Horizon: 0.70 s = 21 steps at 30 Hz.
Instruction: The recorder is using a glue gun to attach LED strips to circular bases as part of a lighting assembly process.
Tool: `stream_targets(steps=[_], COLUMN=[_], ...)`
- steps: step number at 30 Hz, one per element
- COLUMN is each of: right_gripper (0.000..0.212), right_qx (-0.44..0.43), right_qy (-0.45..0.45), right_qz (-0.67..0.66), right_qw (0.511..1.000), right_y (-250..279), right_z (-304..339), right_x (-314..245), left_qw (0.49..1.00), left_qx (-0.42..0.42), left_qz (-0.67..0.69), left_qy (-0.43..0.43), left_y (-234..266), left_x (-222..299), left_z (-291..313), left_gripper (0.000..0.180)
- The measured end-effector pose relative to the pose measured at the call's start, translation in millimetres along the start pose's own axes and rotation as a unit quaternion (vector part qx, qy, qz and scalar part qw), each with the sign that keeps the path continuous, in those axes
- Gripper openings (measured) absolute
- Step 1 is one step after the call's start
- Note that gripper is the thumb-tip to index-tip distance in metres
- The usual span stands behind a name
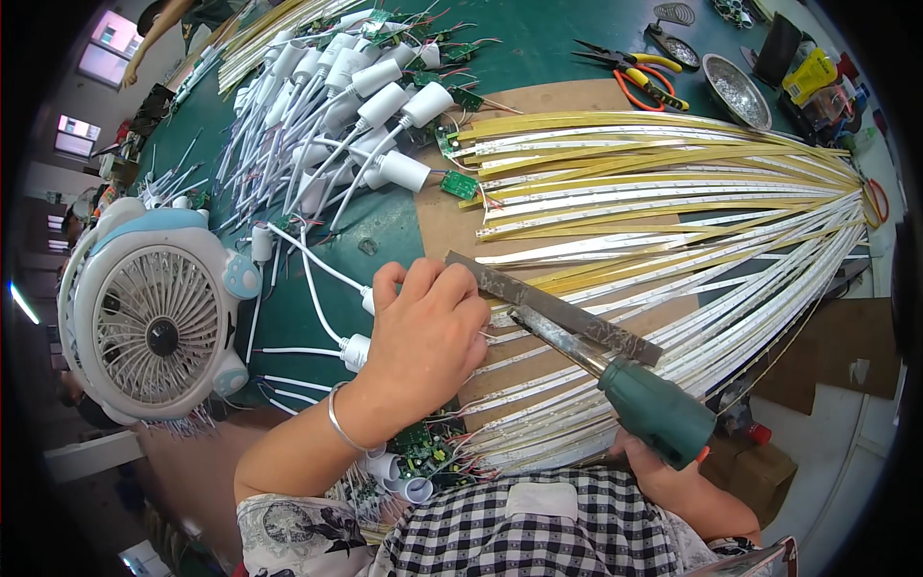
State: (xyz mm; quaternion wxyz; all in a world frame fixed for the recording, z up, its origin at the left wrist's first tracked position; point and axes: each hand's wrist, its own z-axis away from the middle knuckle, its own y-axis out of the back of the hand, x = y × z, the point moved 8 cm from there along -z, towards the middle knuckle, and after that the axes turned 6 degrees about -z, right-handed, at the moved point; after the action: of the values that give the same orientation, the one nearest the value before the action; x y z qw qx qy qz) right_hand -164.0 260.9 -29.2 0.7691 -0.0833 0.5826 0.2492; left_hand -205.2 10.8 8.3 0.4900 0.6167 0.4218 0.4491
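My left hand is closed, fingers curled down at the left end of a flat, worn metal bar. What it pinches is hidden under the fingers. White lamp caps with white cables show beside that hand. My right hand is wrapped round the lower part of a green soldering gun, partly hidden by its body. The gun's metal barrel points up and left, alongside the bar and toward my left fingers. Beneath both lie white and yellow LED strips with thin wires at their left ends.
A heap of white caps with cables and green boards covers the far left. A white-blue fan stands left. At the far right are pliers, a metal bowl and a solder stand. More circuit boards lie near my waist.
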Motion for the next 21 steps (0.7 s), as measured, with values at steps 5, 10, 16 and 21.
stream_targets(steps=[5, 10, 16, 21], right_gripper=[0.031, 0.032, 0.035, 0.044], right_qx=[-0.002, -0.018, 0.001, 0.112], right_qy=[-0.014, -0.017, 0.008, 0.078], right_qz=[0.006, 0.018, -0.077, -0.249], right_qw=[1.000, 1.000, 0.997, 0.959], right_y=[-1.8, -3.7, 4.5, 37.5], right_z=[-0.1, -2.4, -1.2, -16.0], right_x=[0.7, 0.2, -15.0, -40.0], left_qw=[1.000, 1.000, 1.000, 1.000], left_qx=[0.002, 0.003, 0.010, 0.016], left_qz=[0.001, 0.000, 0.003, 0.017], left_qy=[-0.001, 0.001, 0.002, 0.008], left_y=[-0.3, -0.6, 0.3, 3.1], left_x=[0.6, -0.1, 1.0, 0.4], left_z=[-0.7, 1.0, -0.1, 0.9], left_gripper=[0.012, 0.012, 0.012, 0.013])
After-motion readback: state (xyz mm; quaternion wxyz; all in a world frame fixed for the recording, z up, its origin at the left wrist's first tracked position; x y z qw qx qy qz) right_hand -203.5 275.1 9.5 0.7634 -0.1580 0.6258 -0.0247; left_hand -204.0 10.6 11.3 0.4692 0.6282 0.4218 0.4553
